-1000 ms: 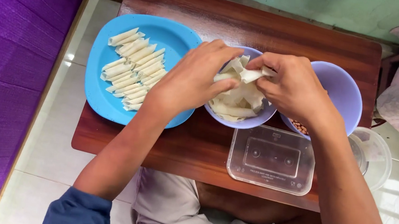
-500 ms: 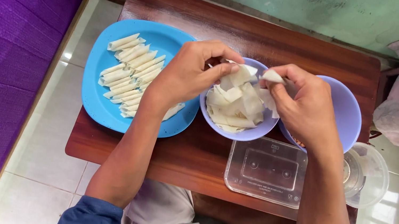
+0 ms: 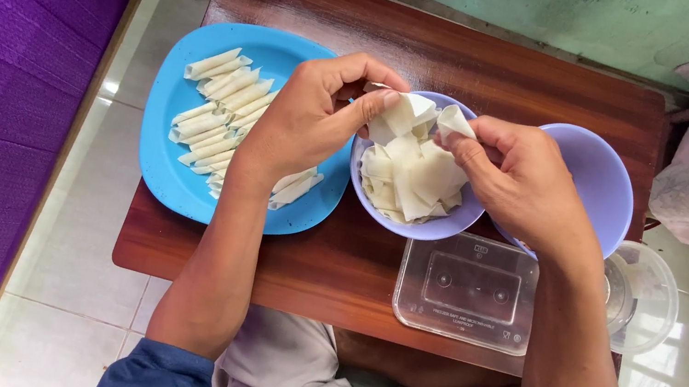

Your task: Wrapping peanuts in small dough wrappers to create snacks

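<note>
1. Left hand (image 3: 306,117) fingers pinch a white wrapper piece (image 3: 403,112) above the middle lilac bowl (image 3: 441,228).
2. Right hand (image 3: 519,181) fingers are clamped on another folded wrapper (image 3: 452,123) just beside it.
3. Rolled wrappers (image 3: 224,103) lie on the blue plate (image 3: 170,178), left on the desk (image 3: 314,263).

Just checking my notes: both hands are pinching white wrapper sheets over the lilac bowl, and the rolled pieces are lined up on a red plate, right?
Not quite. The head view shows the rolled pieces on a blue plate, not a red one. The rest holds: the left hand and right hand each pinch a white wrapper sheet over the lilac bowl.
</note>
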